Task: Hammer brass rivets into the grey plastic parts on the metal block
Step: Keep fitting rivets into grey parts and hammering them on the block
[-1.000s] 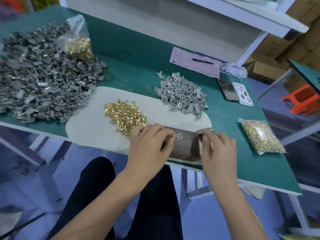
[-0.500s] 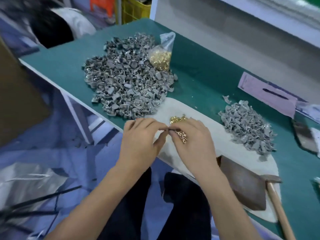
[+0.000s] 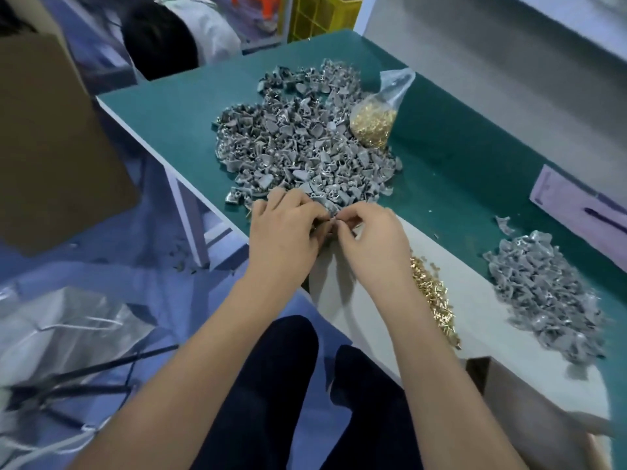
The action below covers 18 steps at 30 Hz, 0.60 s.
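Hands moved from block (image 3: 529, 398) to big pile (image 3: 298, 144) | left hand (image 3: 285, 232), right hand (image 3: 371, 237) pinch small part, unclear | hammering pending

Big grey parts heap (image 3: 305, 144) crowding table's left end, open green tabletop (image 3: 458, 171) between it and smaller heap (image 3: 546, 293)

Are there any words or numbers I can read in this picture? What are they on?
None can be read.
Pale purple paper on the green table: a dark mark shows, any writing too blurred to read.
Clear bag of brass rivets: no label shows.
Yellow crate: no writing shows.
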Tool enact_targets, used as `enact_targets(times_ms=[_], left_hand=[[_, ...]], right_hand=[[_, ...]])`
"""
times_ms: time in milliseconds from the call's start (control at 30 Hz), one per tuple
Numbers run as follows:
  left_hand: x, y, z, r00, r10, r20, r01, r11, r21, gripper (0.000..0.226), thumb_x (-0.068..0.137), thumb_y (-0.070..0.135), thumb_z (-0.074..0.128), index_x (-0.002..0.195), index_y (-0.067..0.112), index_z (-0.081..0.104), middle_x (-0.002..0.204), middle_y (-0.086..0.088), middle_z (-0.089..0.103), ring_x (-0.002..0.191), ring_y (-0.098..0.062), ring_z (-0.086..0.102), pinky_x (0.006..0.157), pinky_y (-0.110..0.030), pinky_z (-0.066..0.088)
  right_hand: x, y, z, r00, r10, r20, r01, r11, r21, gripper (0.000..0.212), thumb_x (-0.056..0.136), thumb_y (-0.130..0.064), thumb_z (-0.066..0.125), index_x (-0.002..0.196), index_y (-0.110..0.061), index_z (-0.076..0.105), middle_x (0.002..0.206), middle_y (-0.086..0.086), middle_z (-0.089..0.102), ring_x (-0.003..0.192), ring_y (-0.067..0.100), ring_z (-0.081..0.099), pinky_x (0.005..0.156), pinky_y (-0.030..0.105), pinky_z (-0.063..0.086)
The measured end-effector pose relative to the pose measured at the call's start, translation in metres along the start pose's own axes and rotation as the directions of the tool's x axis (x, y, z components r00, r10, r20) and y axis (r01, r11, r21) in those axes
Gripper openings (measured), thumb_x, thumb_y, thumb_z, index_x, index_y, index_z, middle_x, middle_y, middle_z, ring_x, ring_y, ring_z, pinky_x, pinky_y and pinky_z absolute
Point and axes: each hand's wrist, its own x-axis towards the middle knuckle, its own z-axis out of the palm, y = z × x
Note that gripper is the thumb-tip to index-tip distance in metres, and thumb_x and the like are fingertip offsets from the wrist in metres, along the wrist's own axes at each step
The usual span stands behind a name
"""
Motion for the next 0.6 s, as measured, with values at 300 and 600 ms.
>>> enact_targets(times_ms=[300,600], left_hand=[[-0.052,0.05,0.009,0.963,0.2,0.182,-0.187,0.978,-0.089,0.031,0.089,0.026,0.062,0.119,0.021,0.065,0.11,-0.001,0.062,0.111,-0.028,0.052,0.09,-0.039,0.041],[-0.073,0.082,0.029,0.904,0.286,0.319,-0.24,0.955,-0.175,0.026,0.095,0.036,0.058,0.12,0.032,0.062,0.117,0.01,0.056,0.114,-0.018,0.046,0.089,-0.034,0.043]], right_hand=[[-0.055,0.05,-0.044,0.987,0.145,0.063,-0.136,0.982,-0.131,0.017,0.095,-0.039,0.063,0.108,-0.036,0.072,0.102,-0.011,0.067,0.103,0.018,0.06,0.083,0.038,0.053],[-0.123,0.092,-0.077,0.936,0.348,0.053,-0.335,0.928,-0.165,0.036,0.098,-0.033,0.062,0.134,-0.031,0.063,0.112,0.0,0.051,0.103,0.022,0.058,0.092,0.037,0.051]])
